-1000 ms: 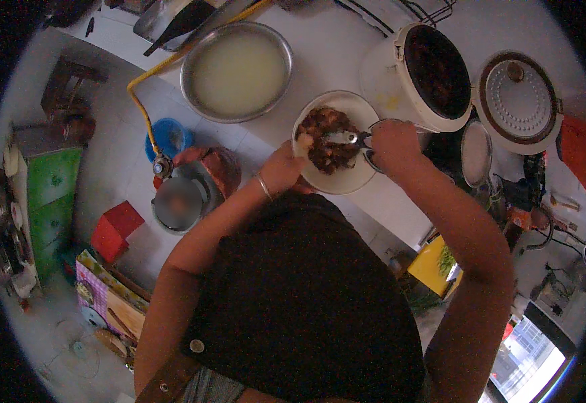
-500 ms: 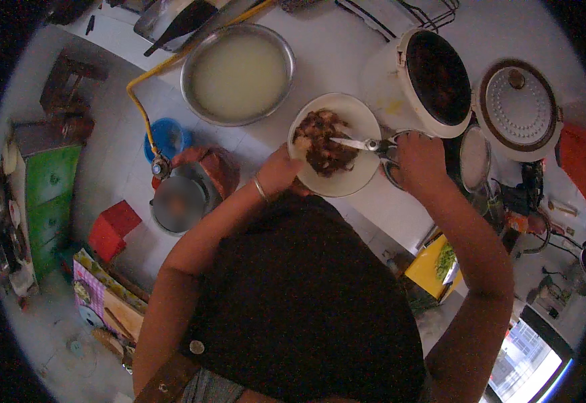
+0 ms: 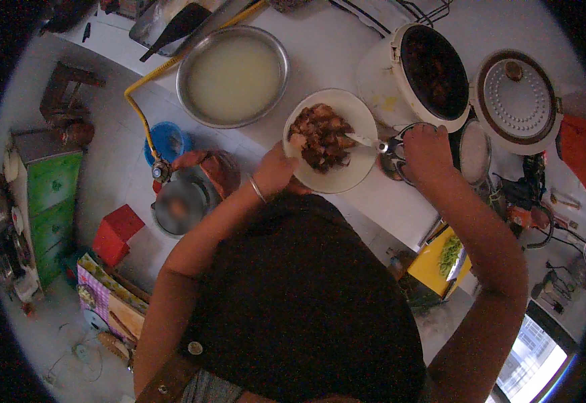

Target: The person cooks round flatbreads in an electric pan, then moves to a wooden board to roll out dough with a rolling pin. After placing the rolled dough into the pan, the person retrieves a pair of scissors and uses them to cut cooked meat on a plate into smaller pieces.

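Note:
My left hand [image 3: 276,171] grips the near left rim of a white bowl [image 3: 350,176], with a bangle at the wrist. Chunks of browned meat [image 3: 320,134] fill the bowl's left half. Through the handles of a pair of scissors [image 3: 383,145] run the fingers of my right hand [image 3: 427,151]. The scissor blades point left over the bowl, their tips at the right edge of the meat. Dark handle loops show around my right fingers.
Behind the bowl stands an open rice cooker [image 3: 373,74] with dark contents, its lid [image 3: 518,94] tilted back to the right. A steel basin [image 3: 184,80] of cloudy liquid is at the back left. A yellow cutting board [image 3: 427,265] with chopped greens lies at the right.
The scissors have shifted right, with the blade tips drawn back to the meat's edge. My right hand has opened the handles wider. The whole view has shifted slightly.

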A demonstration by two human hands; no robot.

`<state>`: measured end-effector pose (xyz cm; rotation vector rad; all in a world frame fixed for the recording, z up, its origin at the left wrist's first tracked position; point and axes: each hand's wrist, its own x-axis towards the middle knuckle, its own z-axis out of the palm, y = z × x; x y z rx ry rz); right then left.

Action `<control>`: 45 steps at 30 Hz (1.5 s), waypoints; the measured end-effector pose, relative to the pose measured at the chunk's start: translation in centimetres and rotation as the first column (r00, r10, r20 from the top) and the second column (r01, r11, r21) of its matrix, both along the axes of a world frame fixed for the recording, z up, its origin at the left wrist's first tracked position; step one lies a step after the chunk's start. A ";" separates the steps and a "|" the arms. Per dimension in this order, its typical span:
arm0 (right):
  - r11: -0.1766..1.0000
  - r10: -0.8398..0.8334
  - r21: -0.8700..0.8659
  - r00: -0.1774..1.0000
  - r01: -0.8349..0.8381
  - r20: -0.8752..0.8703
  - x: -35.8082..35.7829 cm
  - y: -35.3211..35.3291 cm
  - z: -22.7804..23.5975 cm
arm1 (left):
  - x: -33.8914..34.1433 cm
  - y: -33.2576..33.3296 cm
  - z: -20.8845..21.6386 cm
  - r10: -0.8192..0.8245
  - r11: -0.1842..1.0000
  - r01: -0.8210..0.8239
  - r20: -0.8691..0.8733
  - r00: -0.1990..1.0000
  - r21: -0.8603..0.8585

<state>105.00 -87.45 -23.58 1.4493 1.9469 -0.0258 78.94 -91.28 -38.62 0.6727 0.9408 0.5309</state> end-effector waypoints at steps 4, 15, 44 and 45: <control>0.995 0.067 0.069 0.997 -0.068 0.028 1.1 -0.5 -3.9 | 0.6 0.0 0.7 -0.014 0.999 0.014 0.000 1.000 0.045; 0.994 -0.032 0.098 0.991 0.045 -0.128 -2.0 -0.5 0.5 | 0.8 -0.3 1.8 0.069 0.997 -0.070 -0.037 0.997 -0.022; 0.946 -0.238 0.084 0.845 0.314 -0.479 0.2 -5.5 -2.0 | -0.6 -0.9 1.7 0.043 0.999 -0.042 -0.018 0.999 0.020; 0.941 -0.247 0.073 0.816 0.331 -0.524 0.3 -5.7 -1.8 | -0.7 -0.8 2.0 0.035 0.999 -0.035 -0.031 0.999 0.004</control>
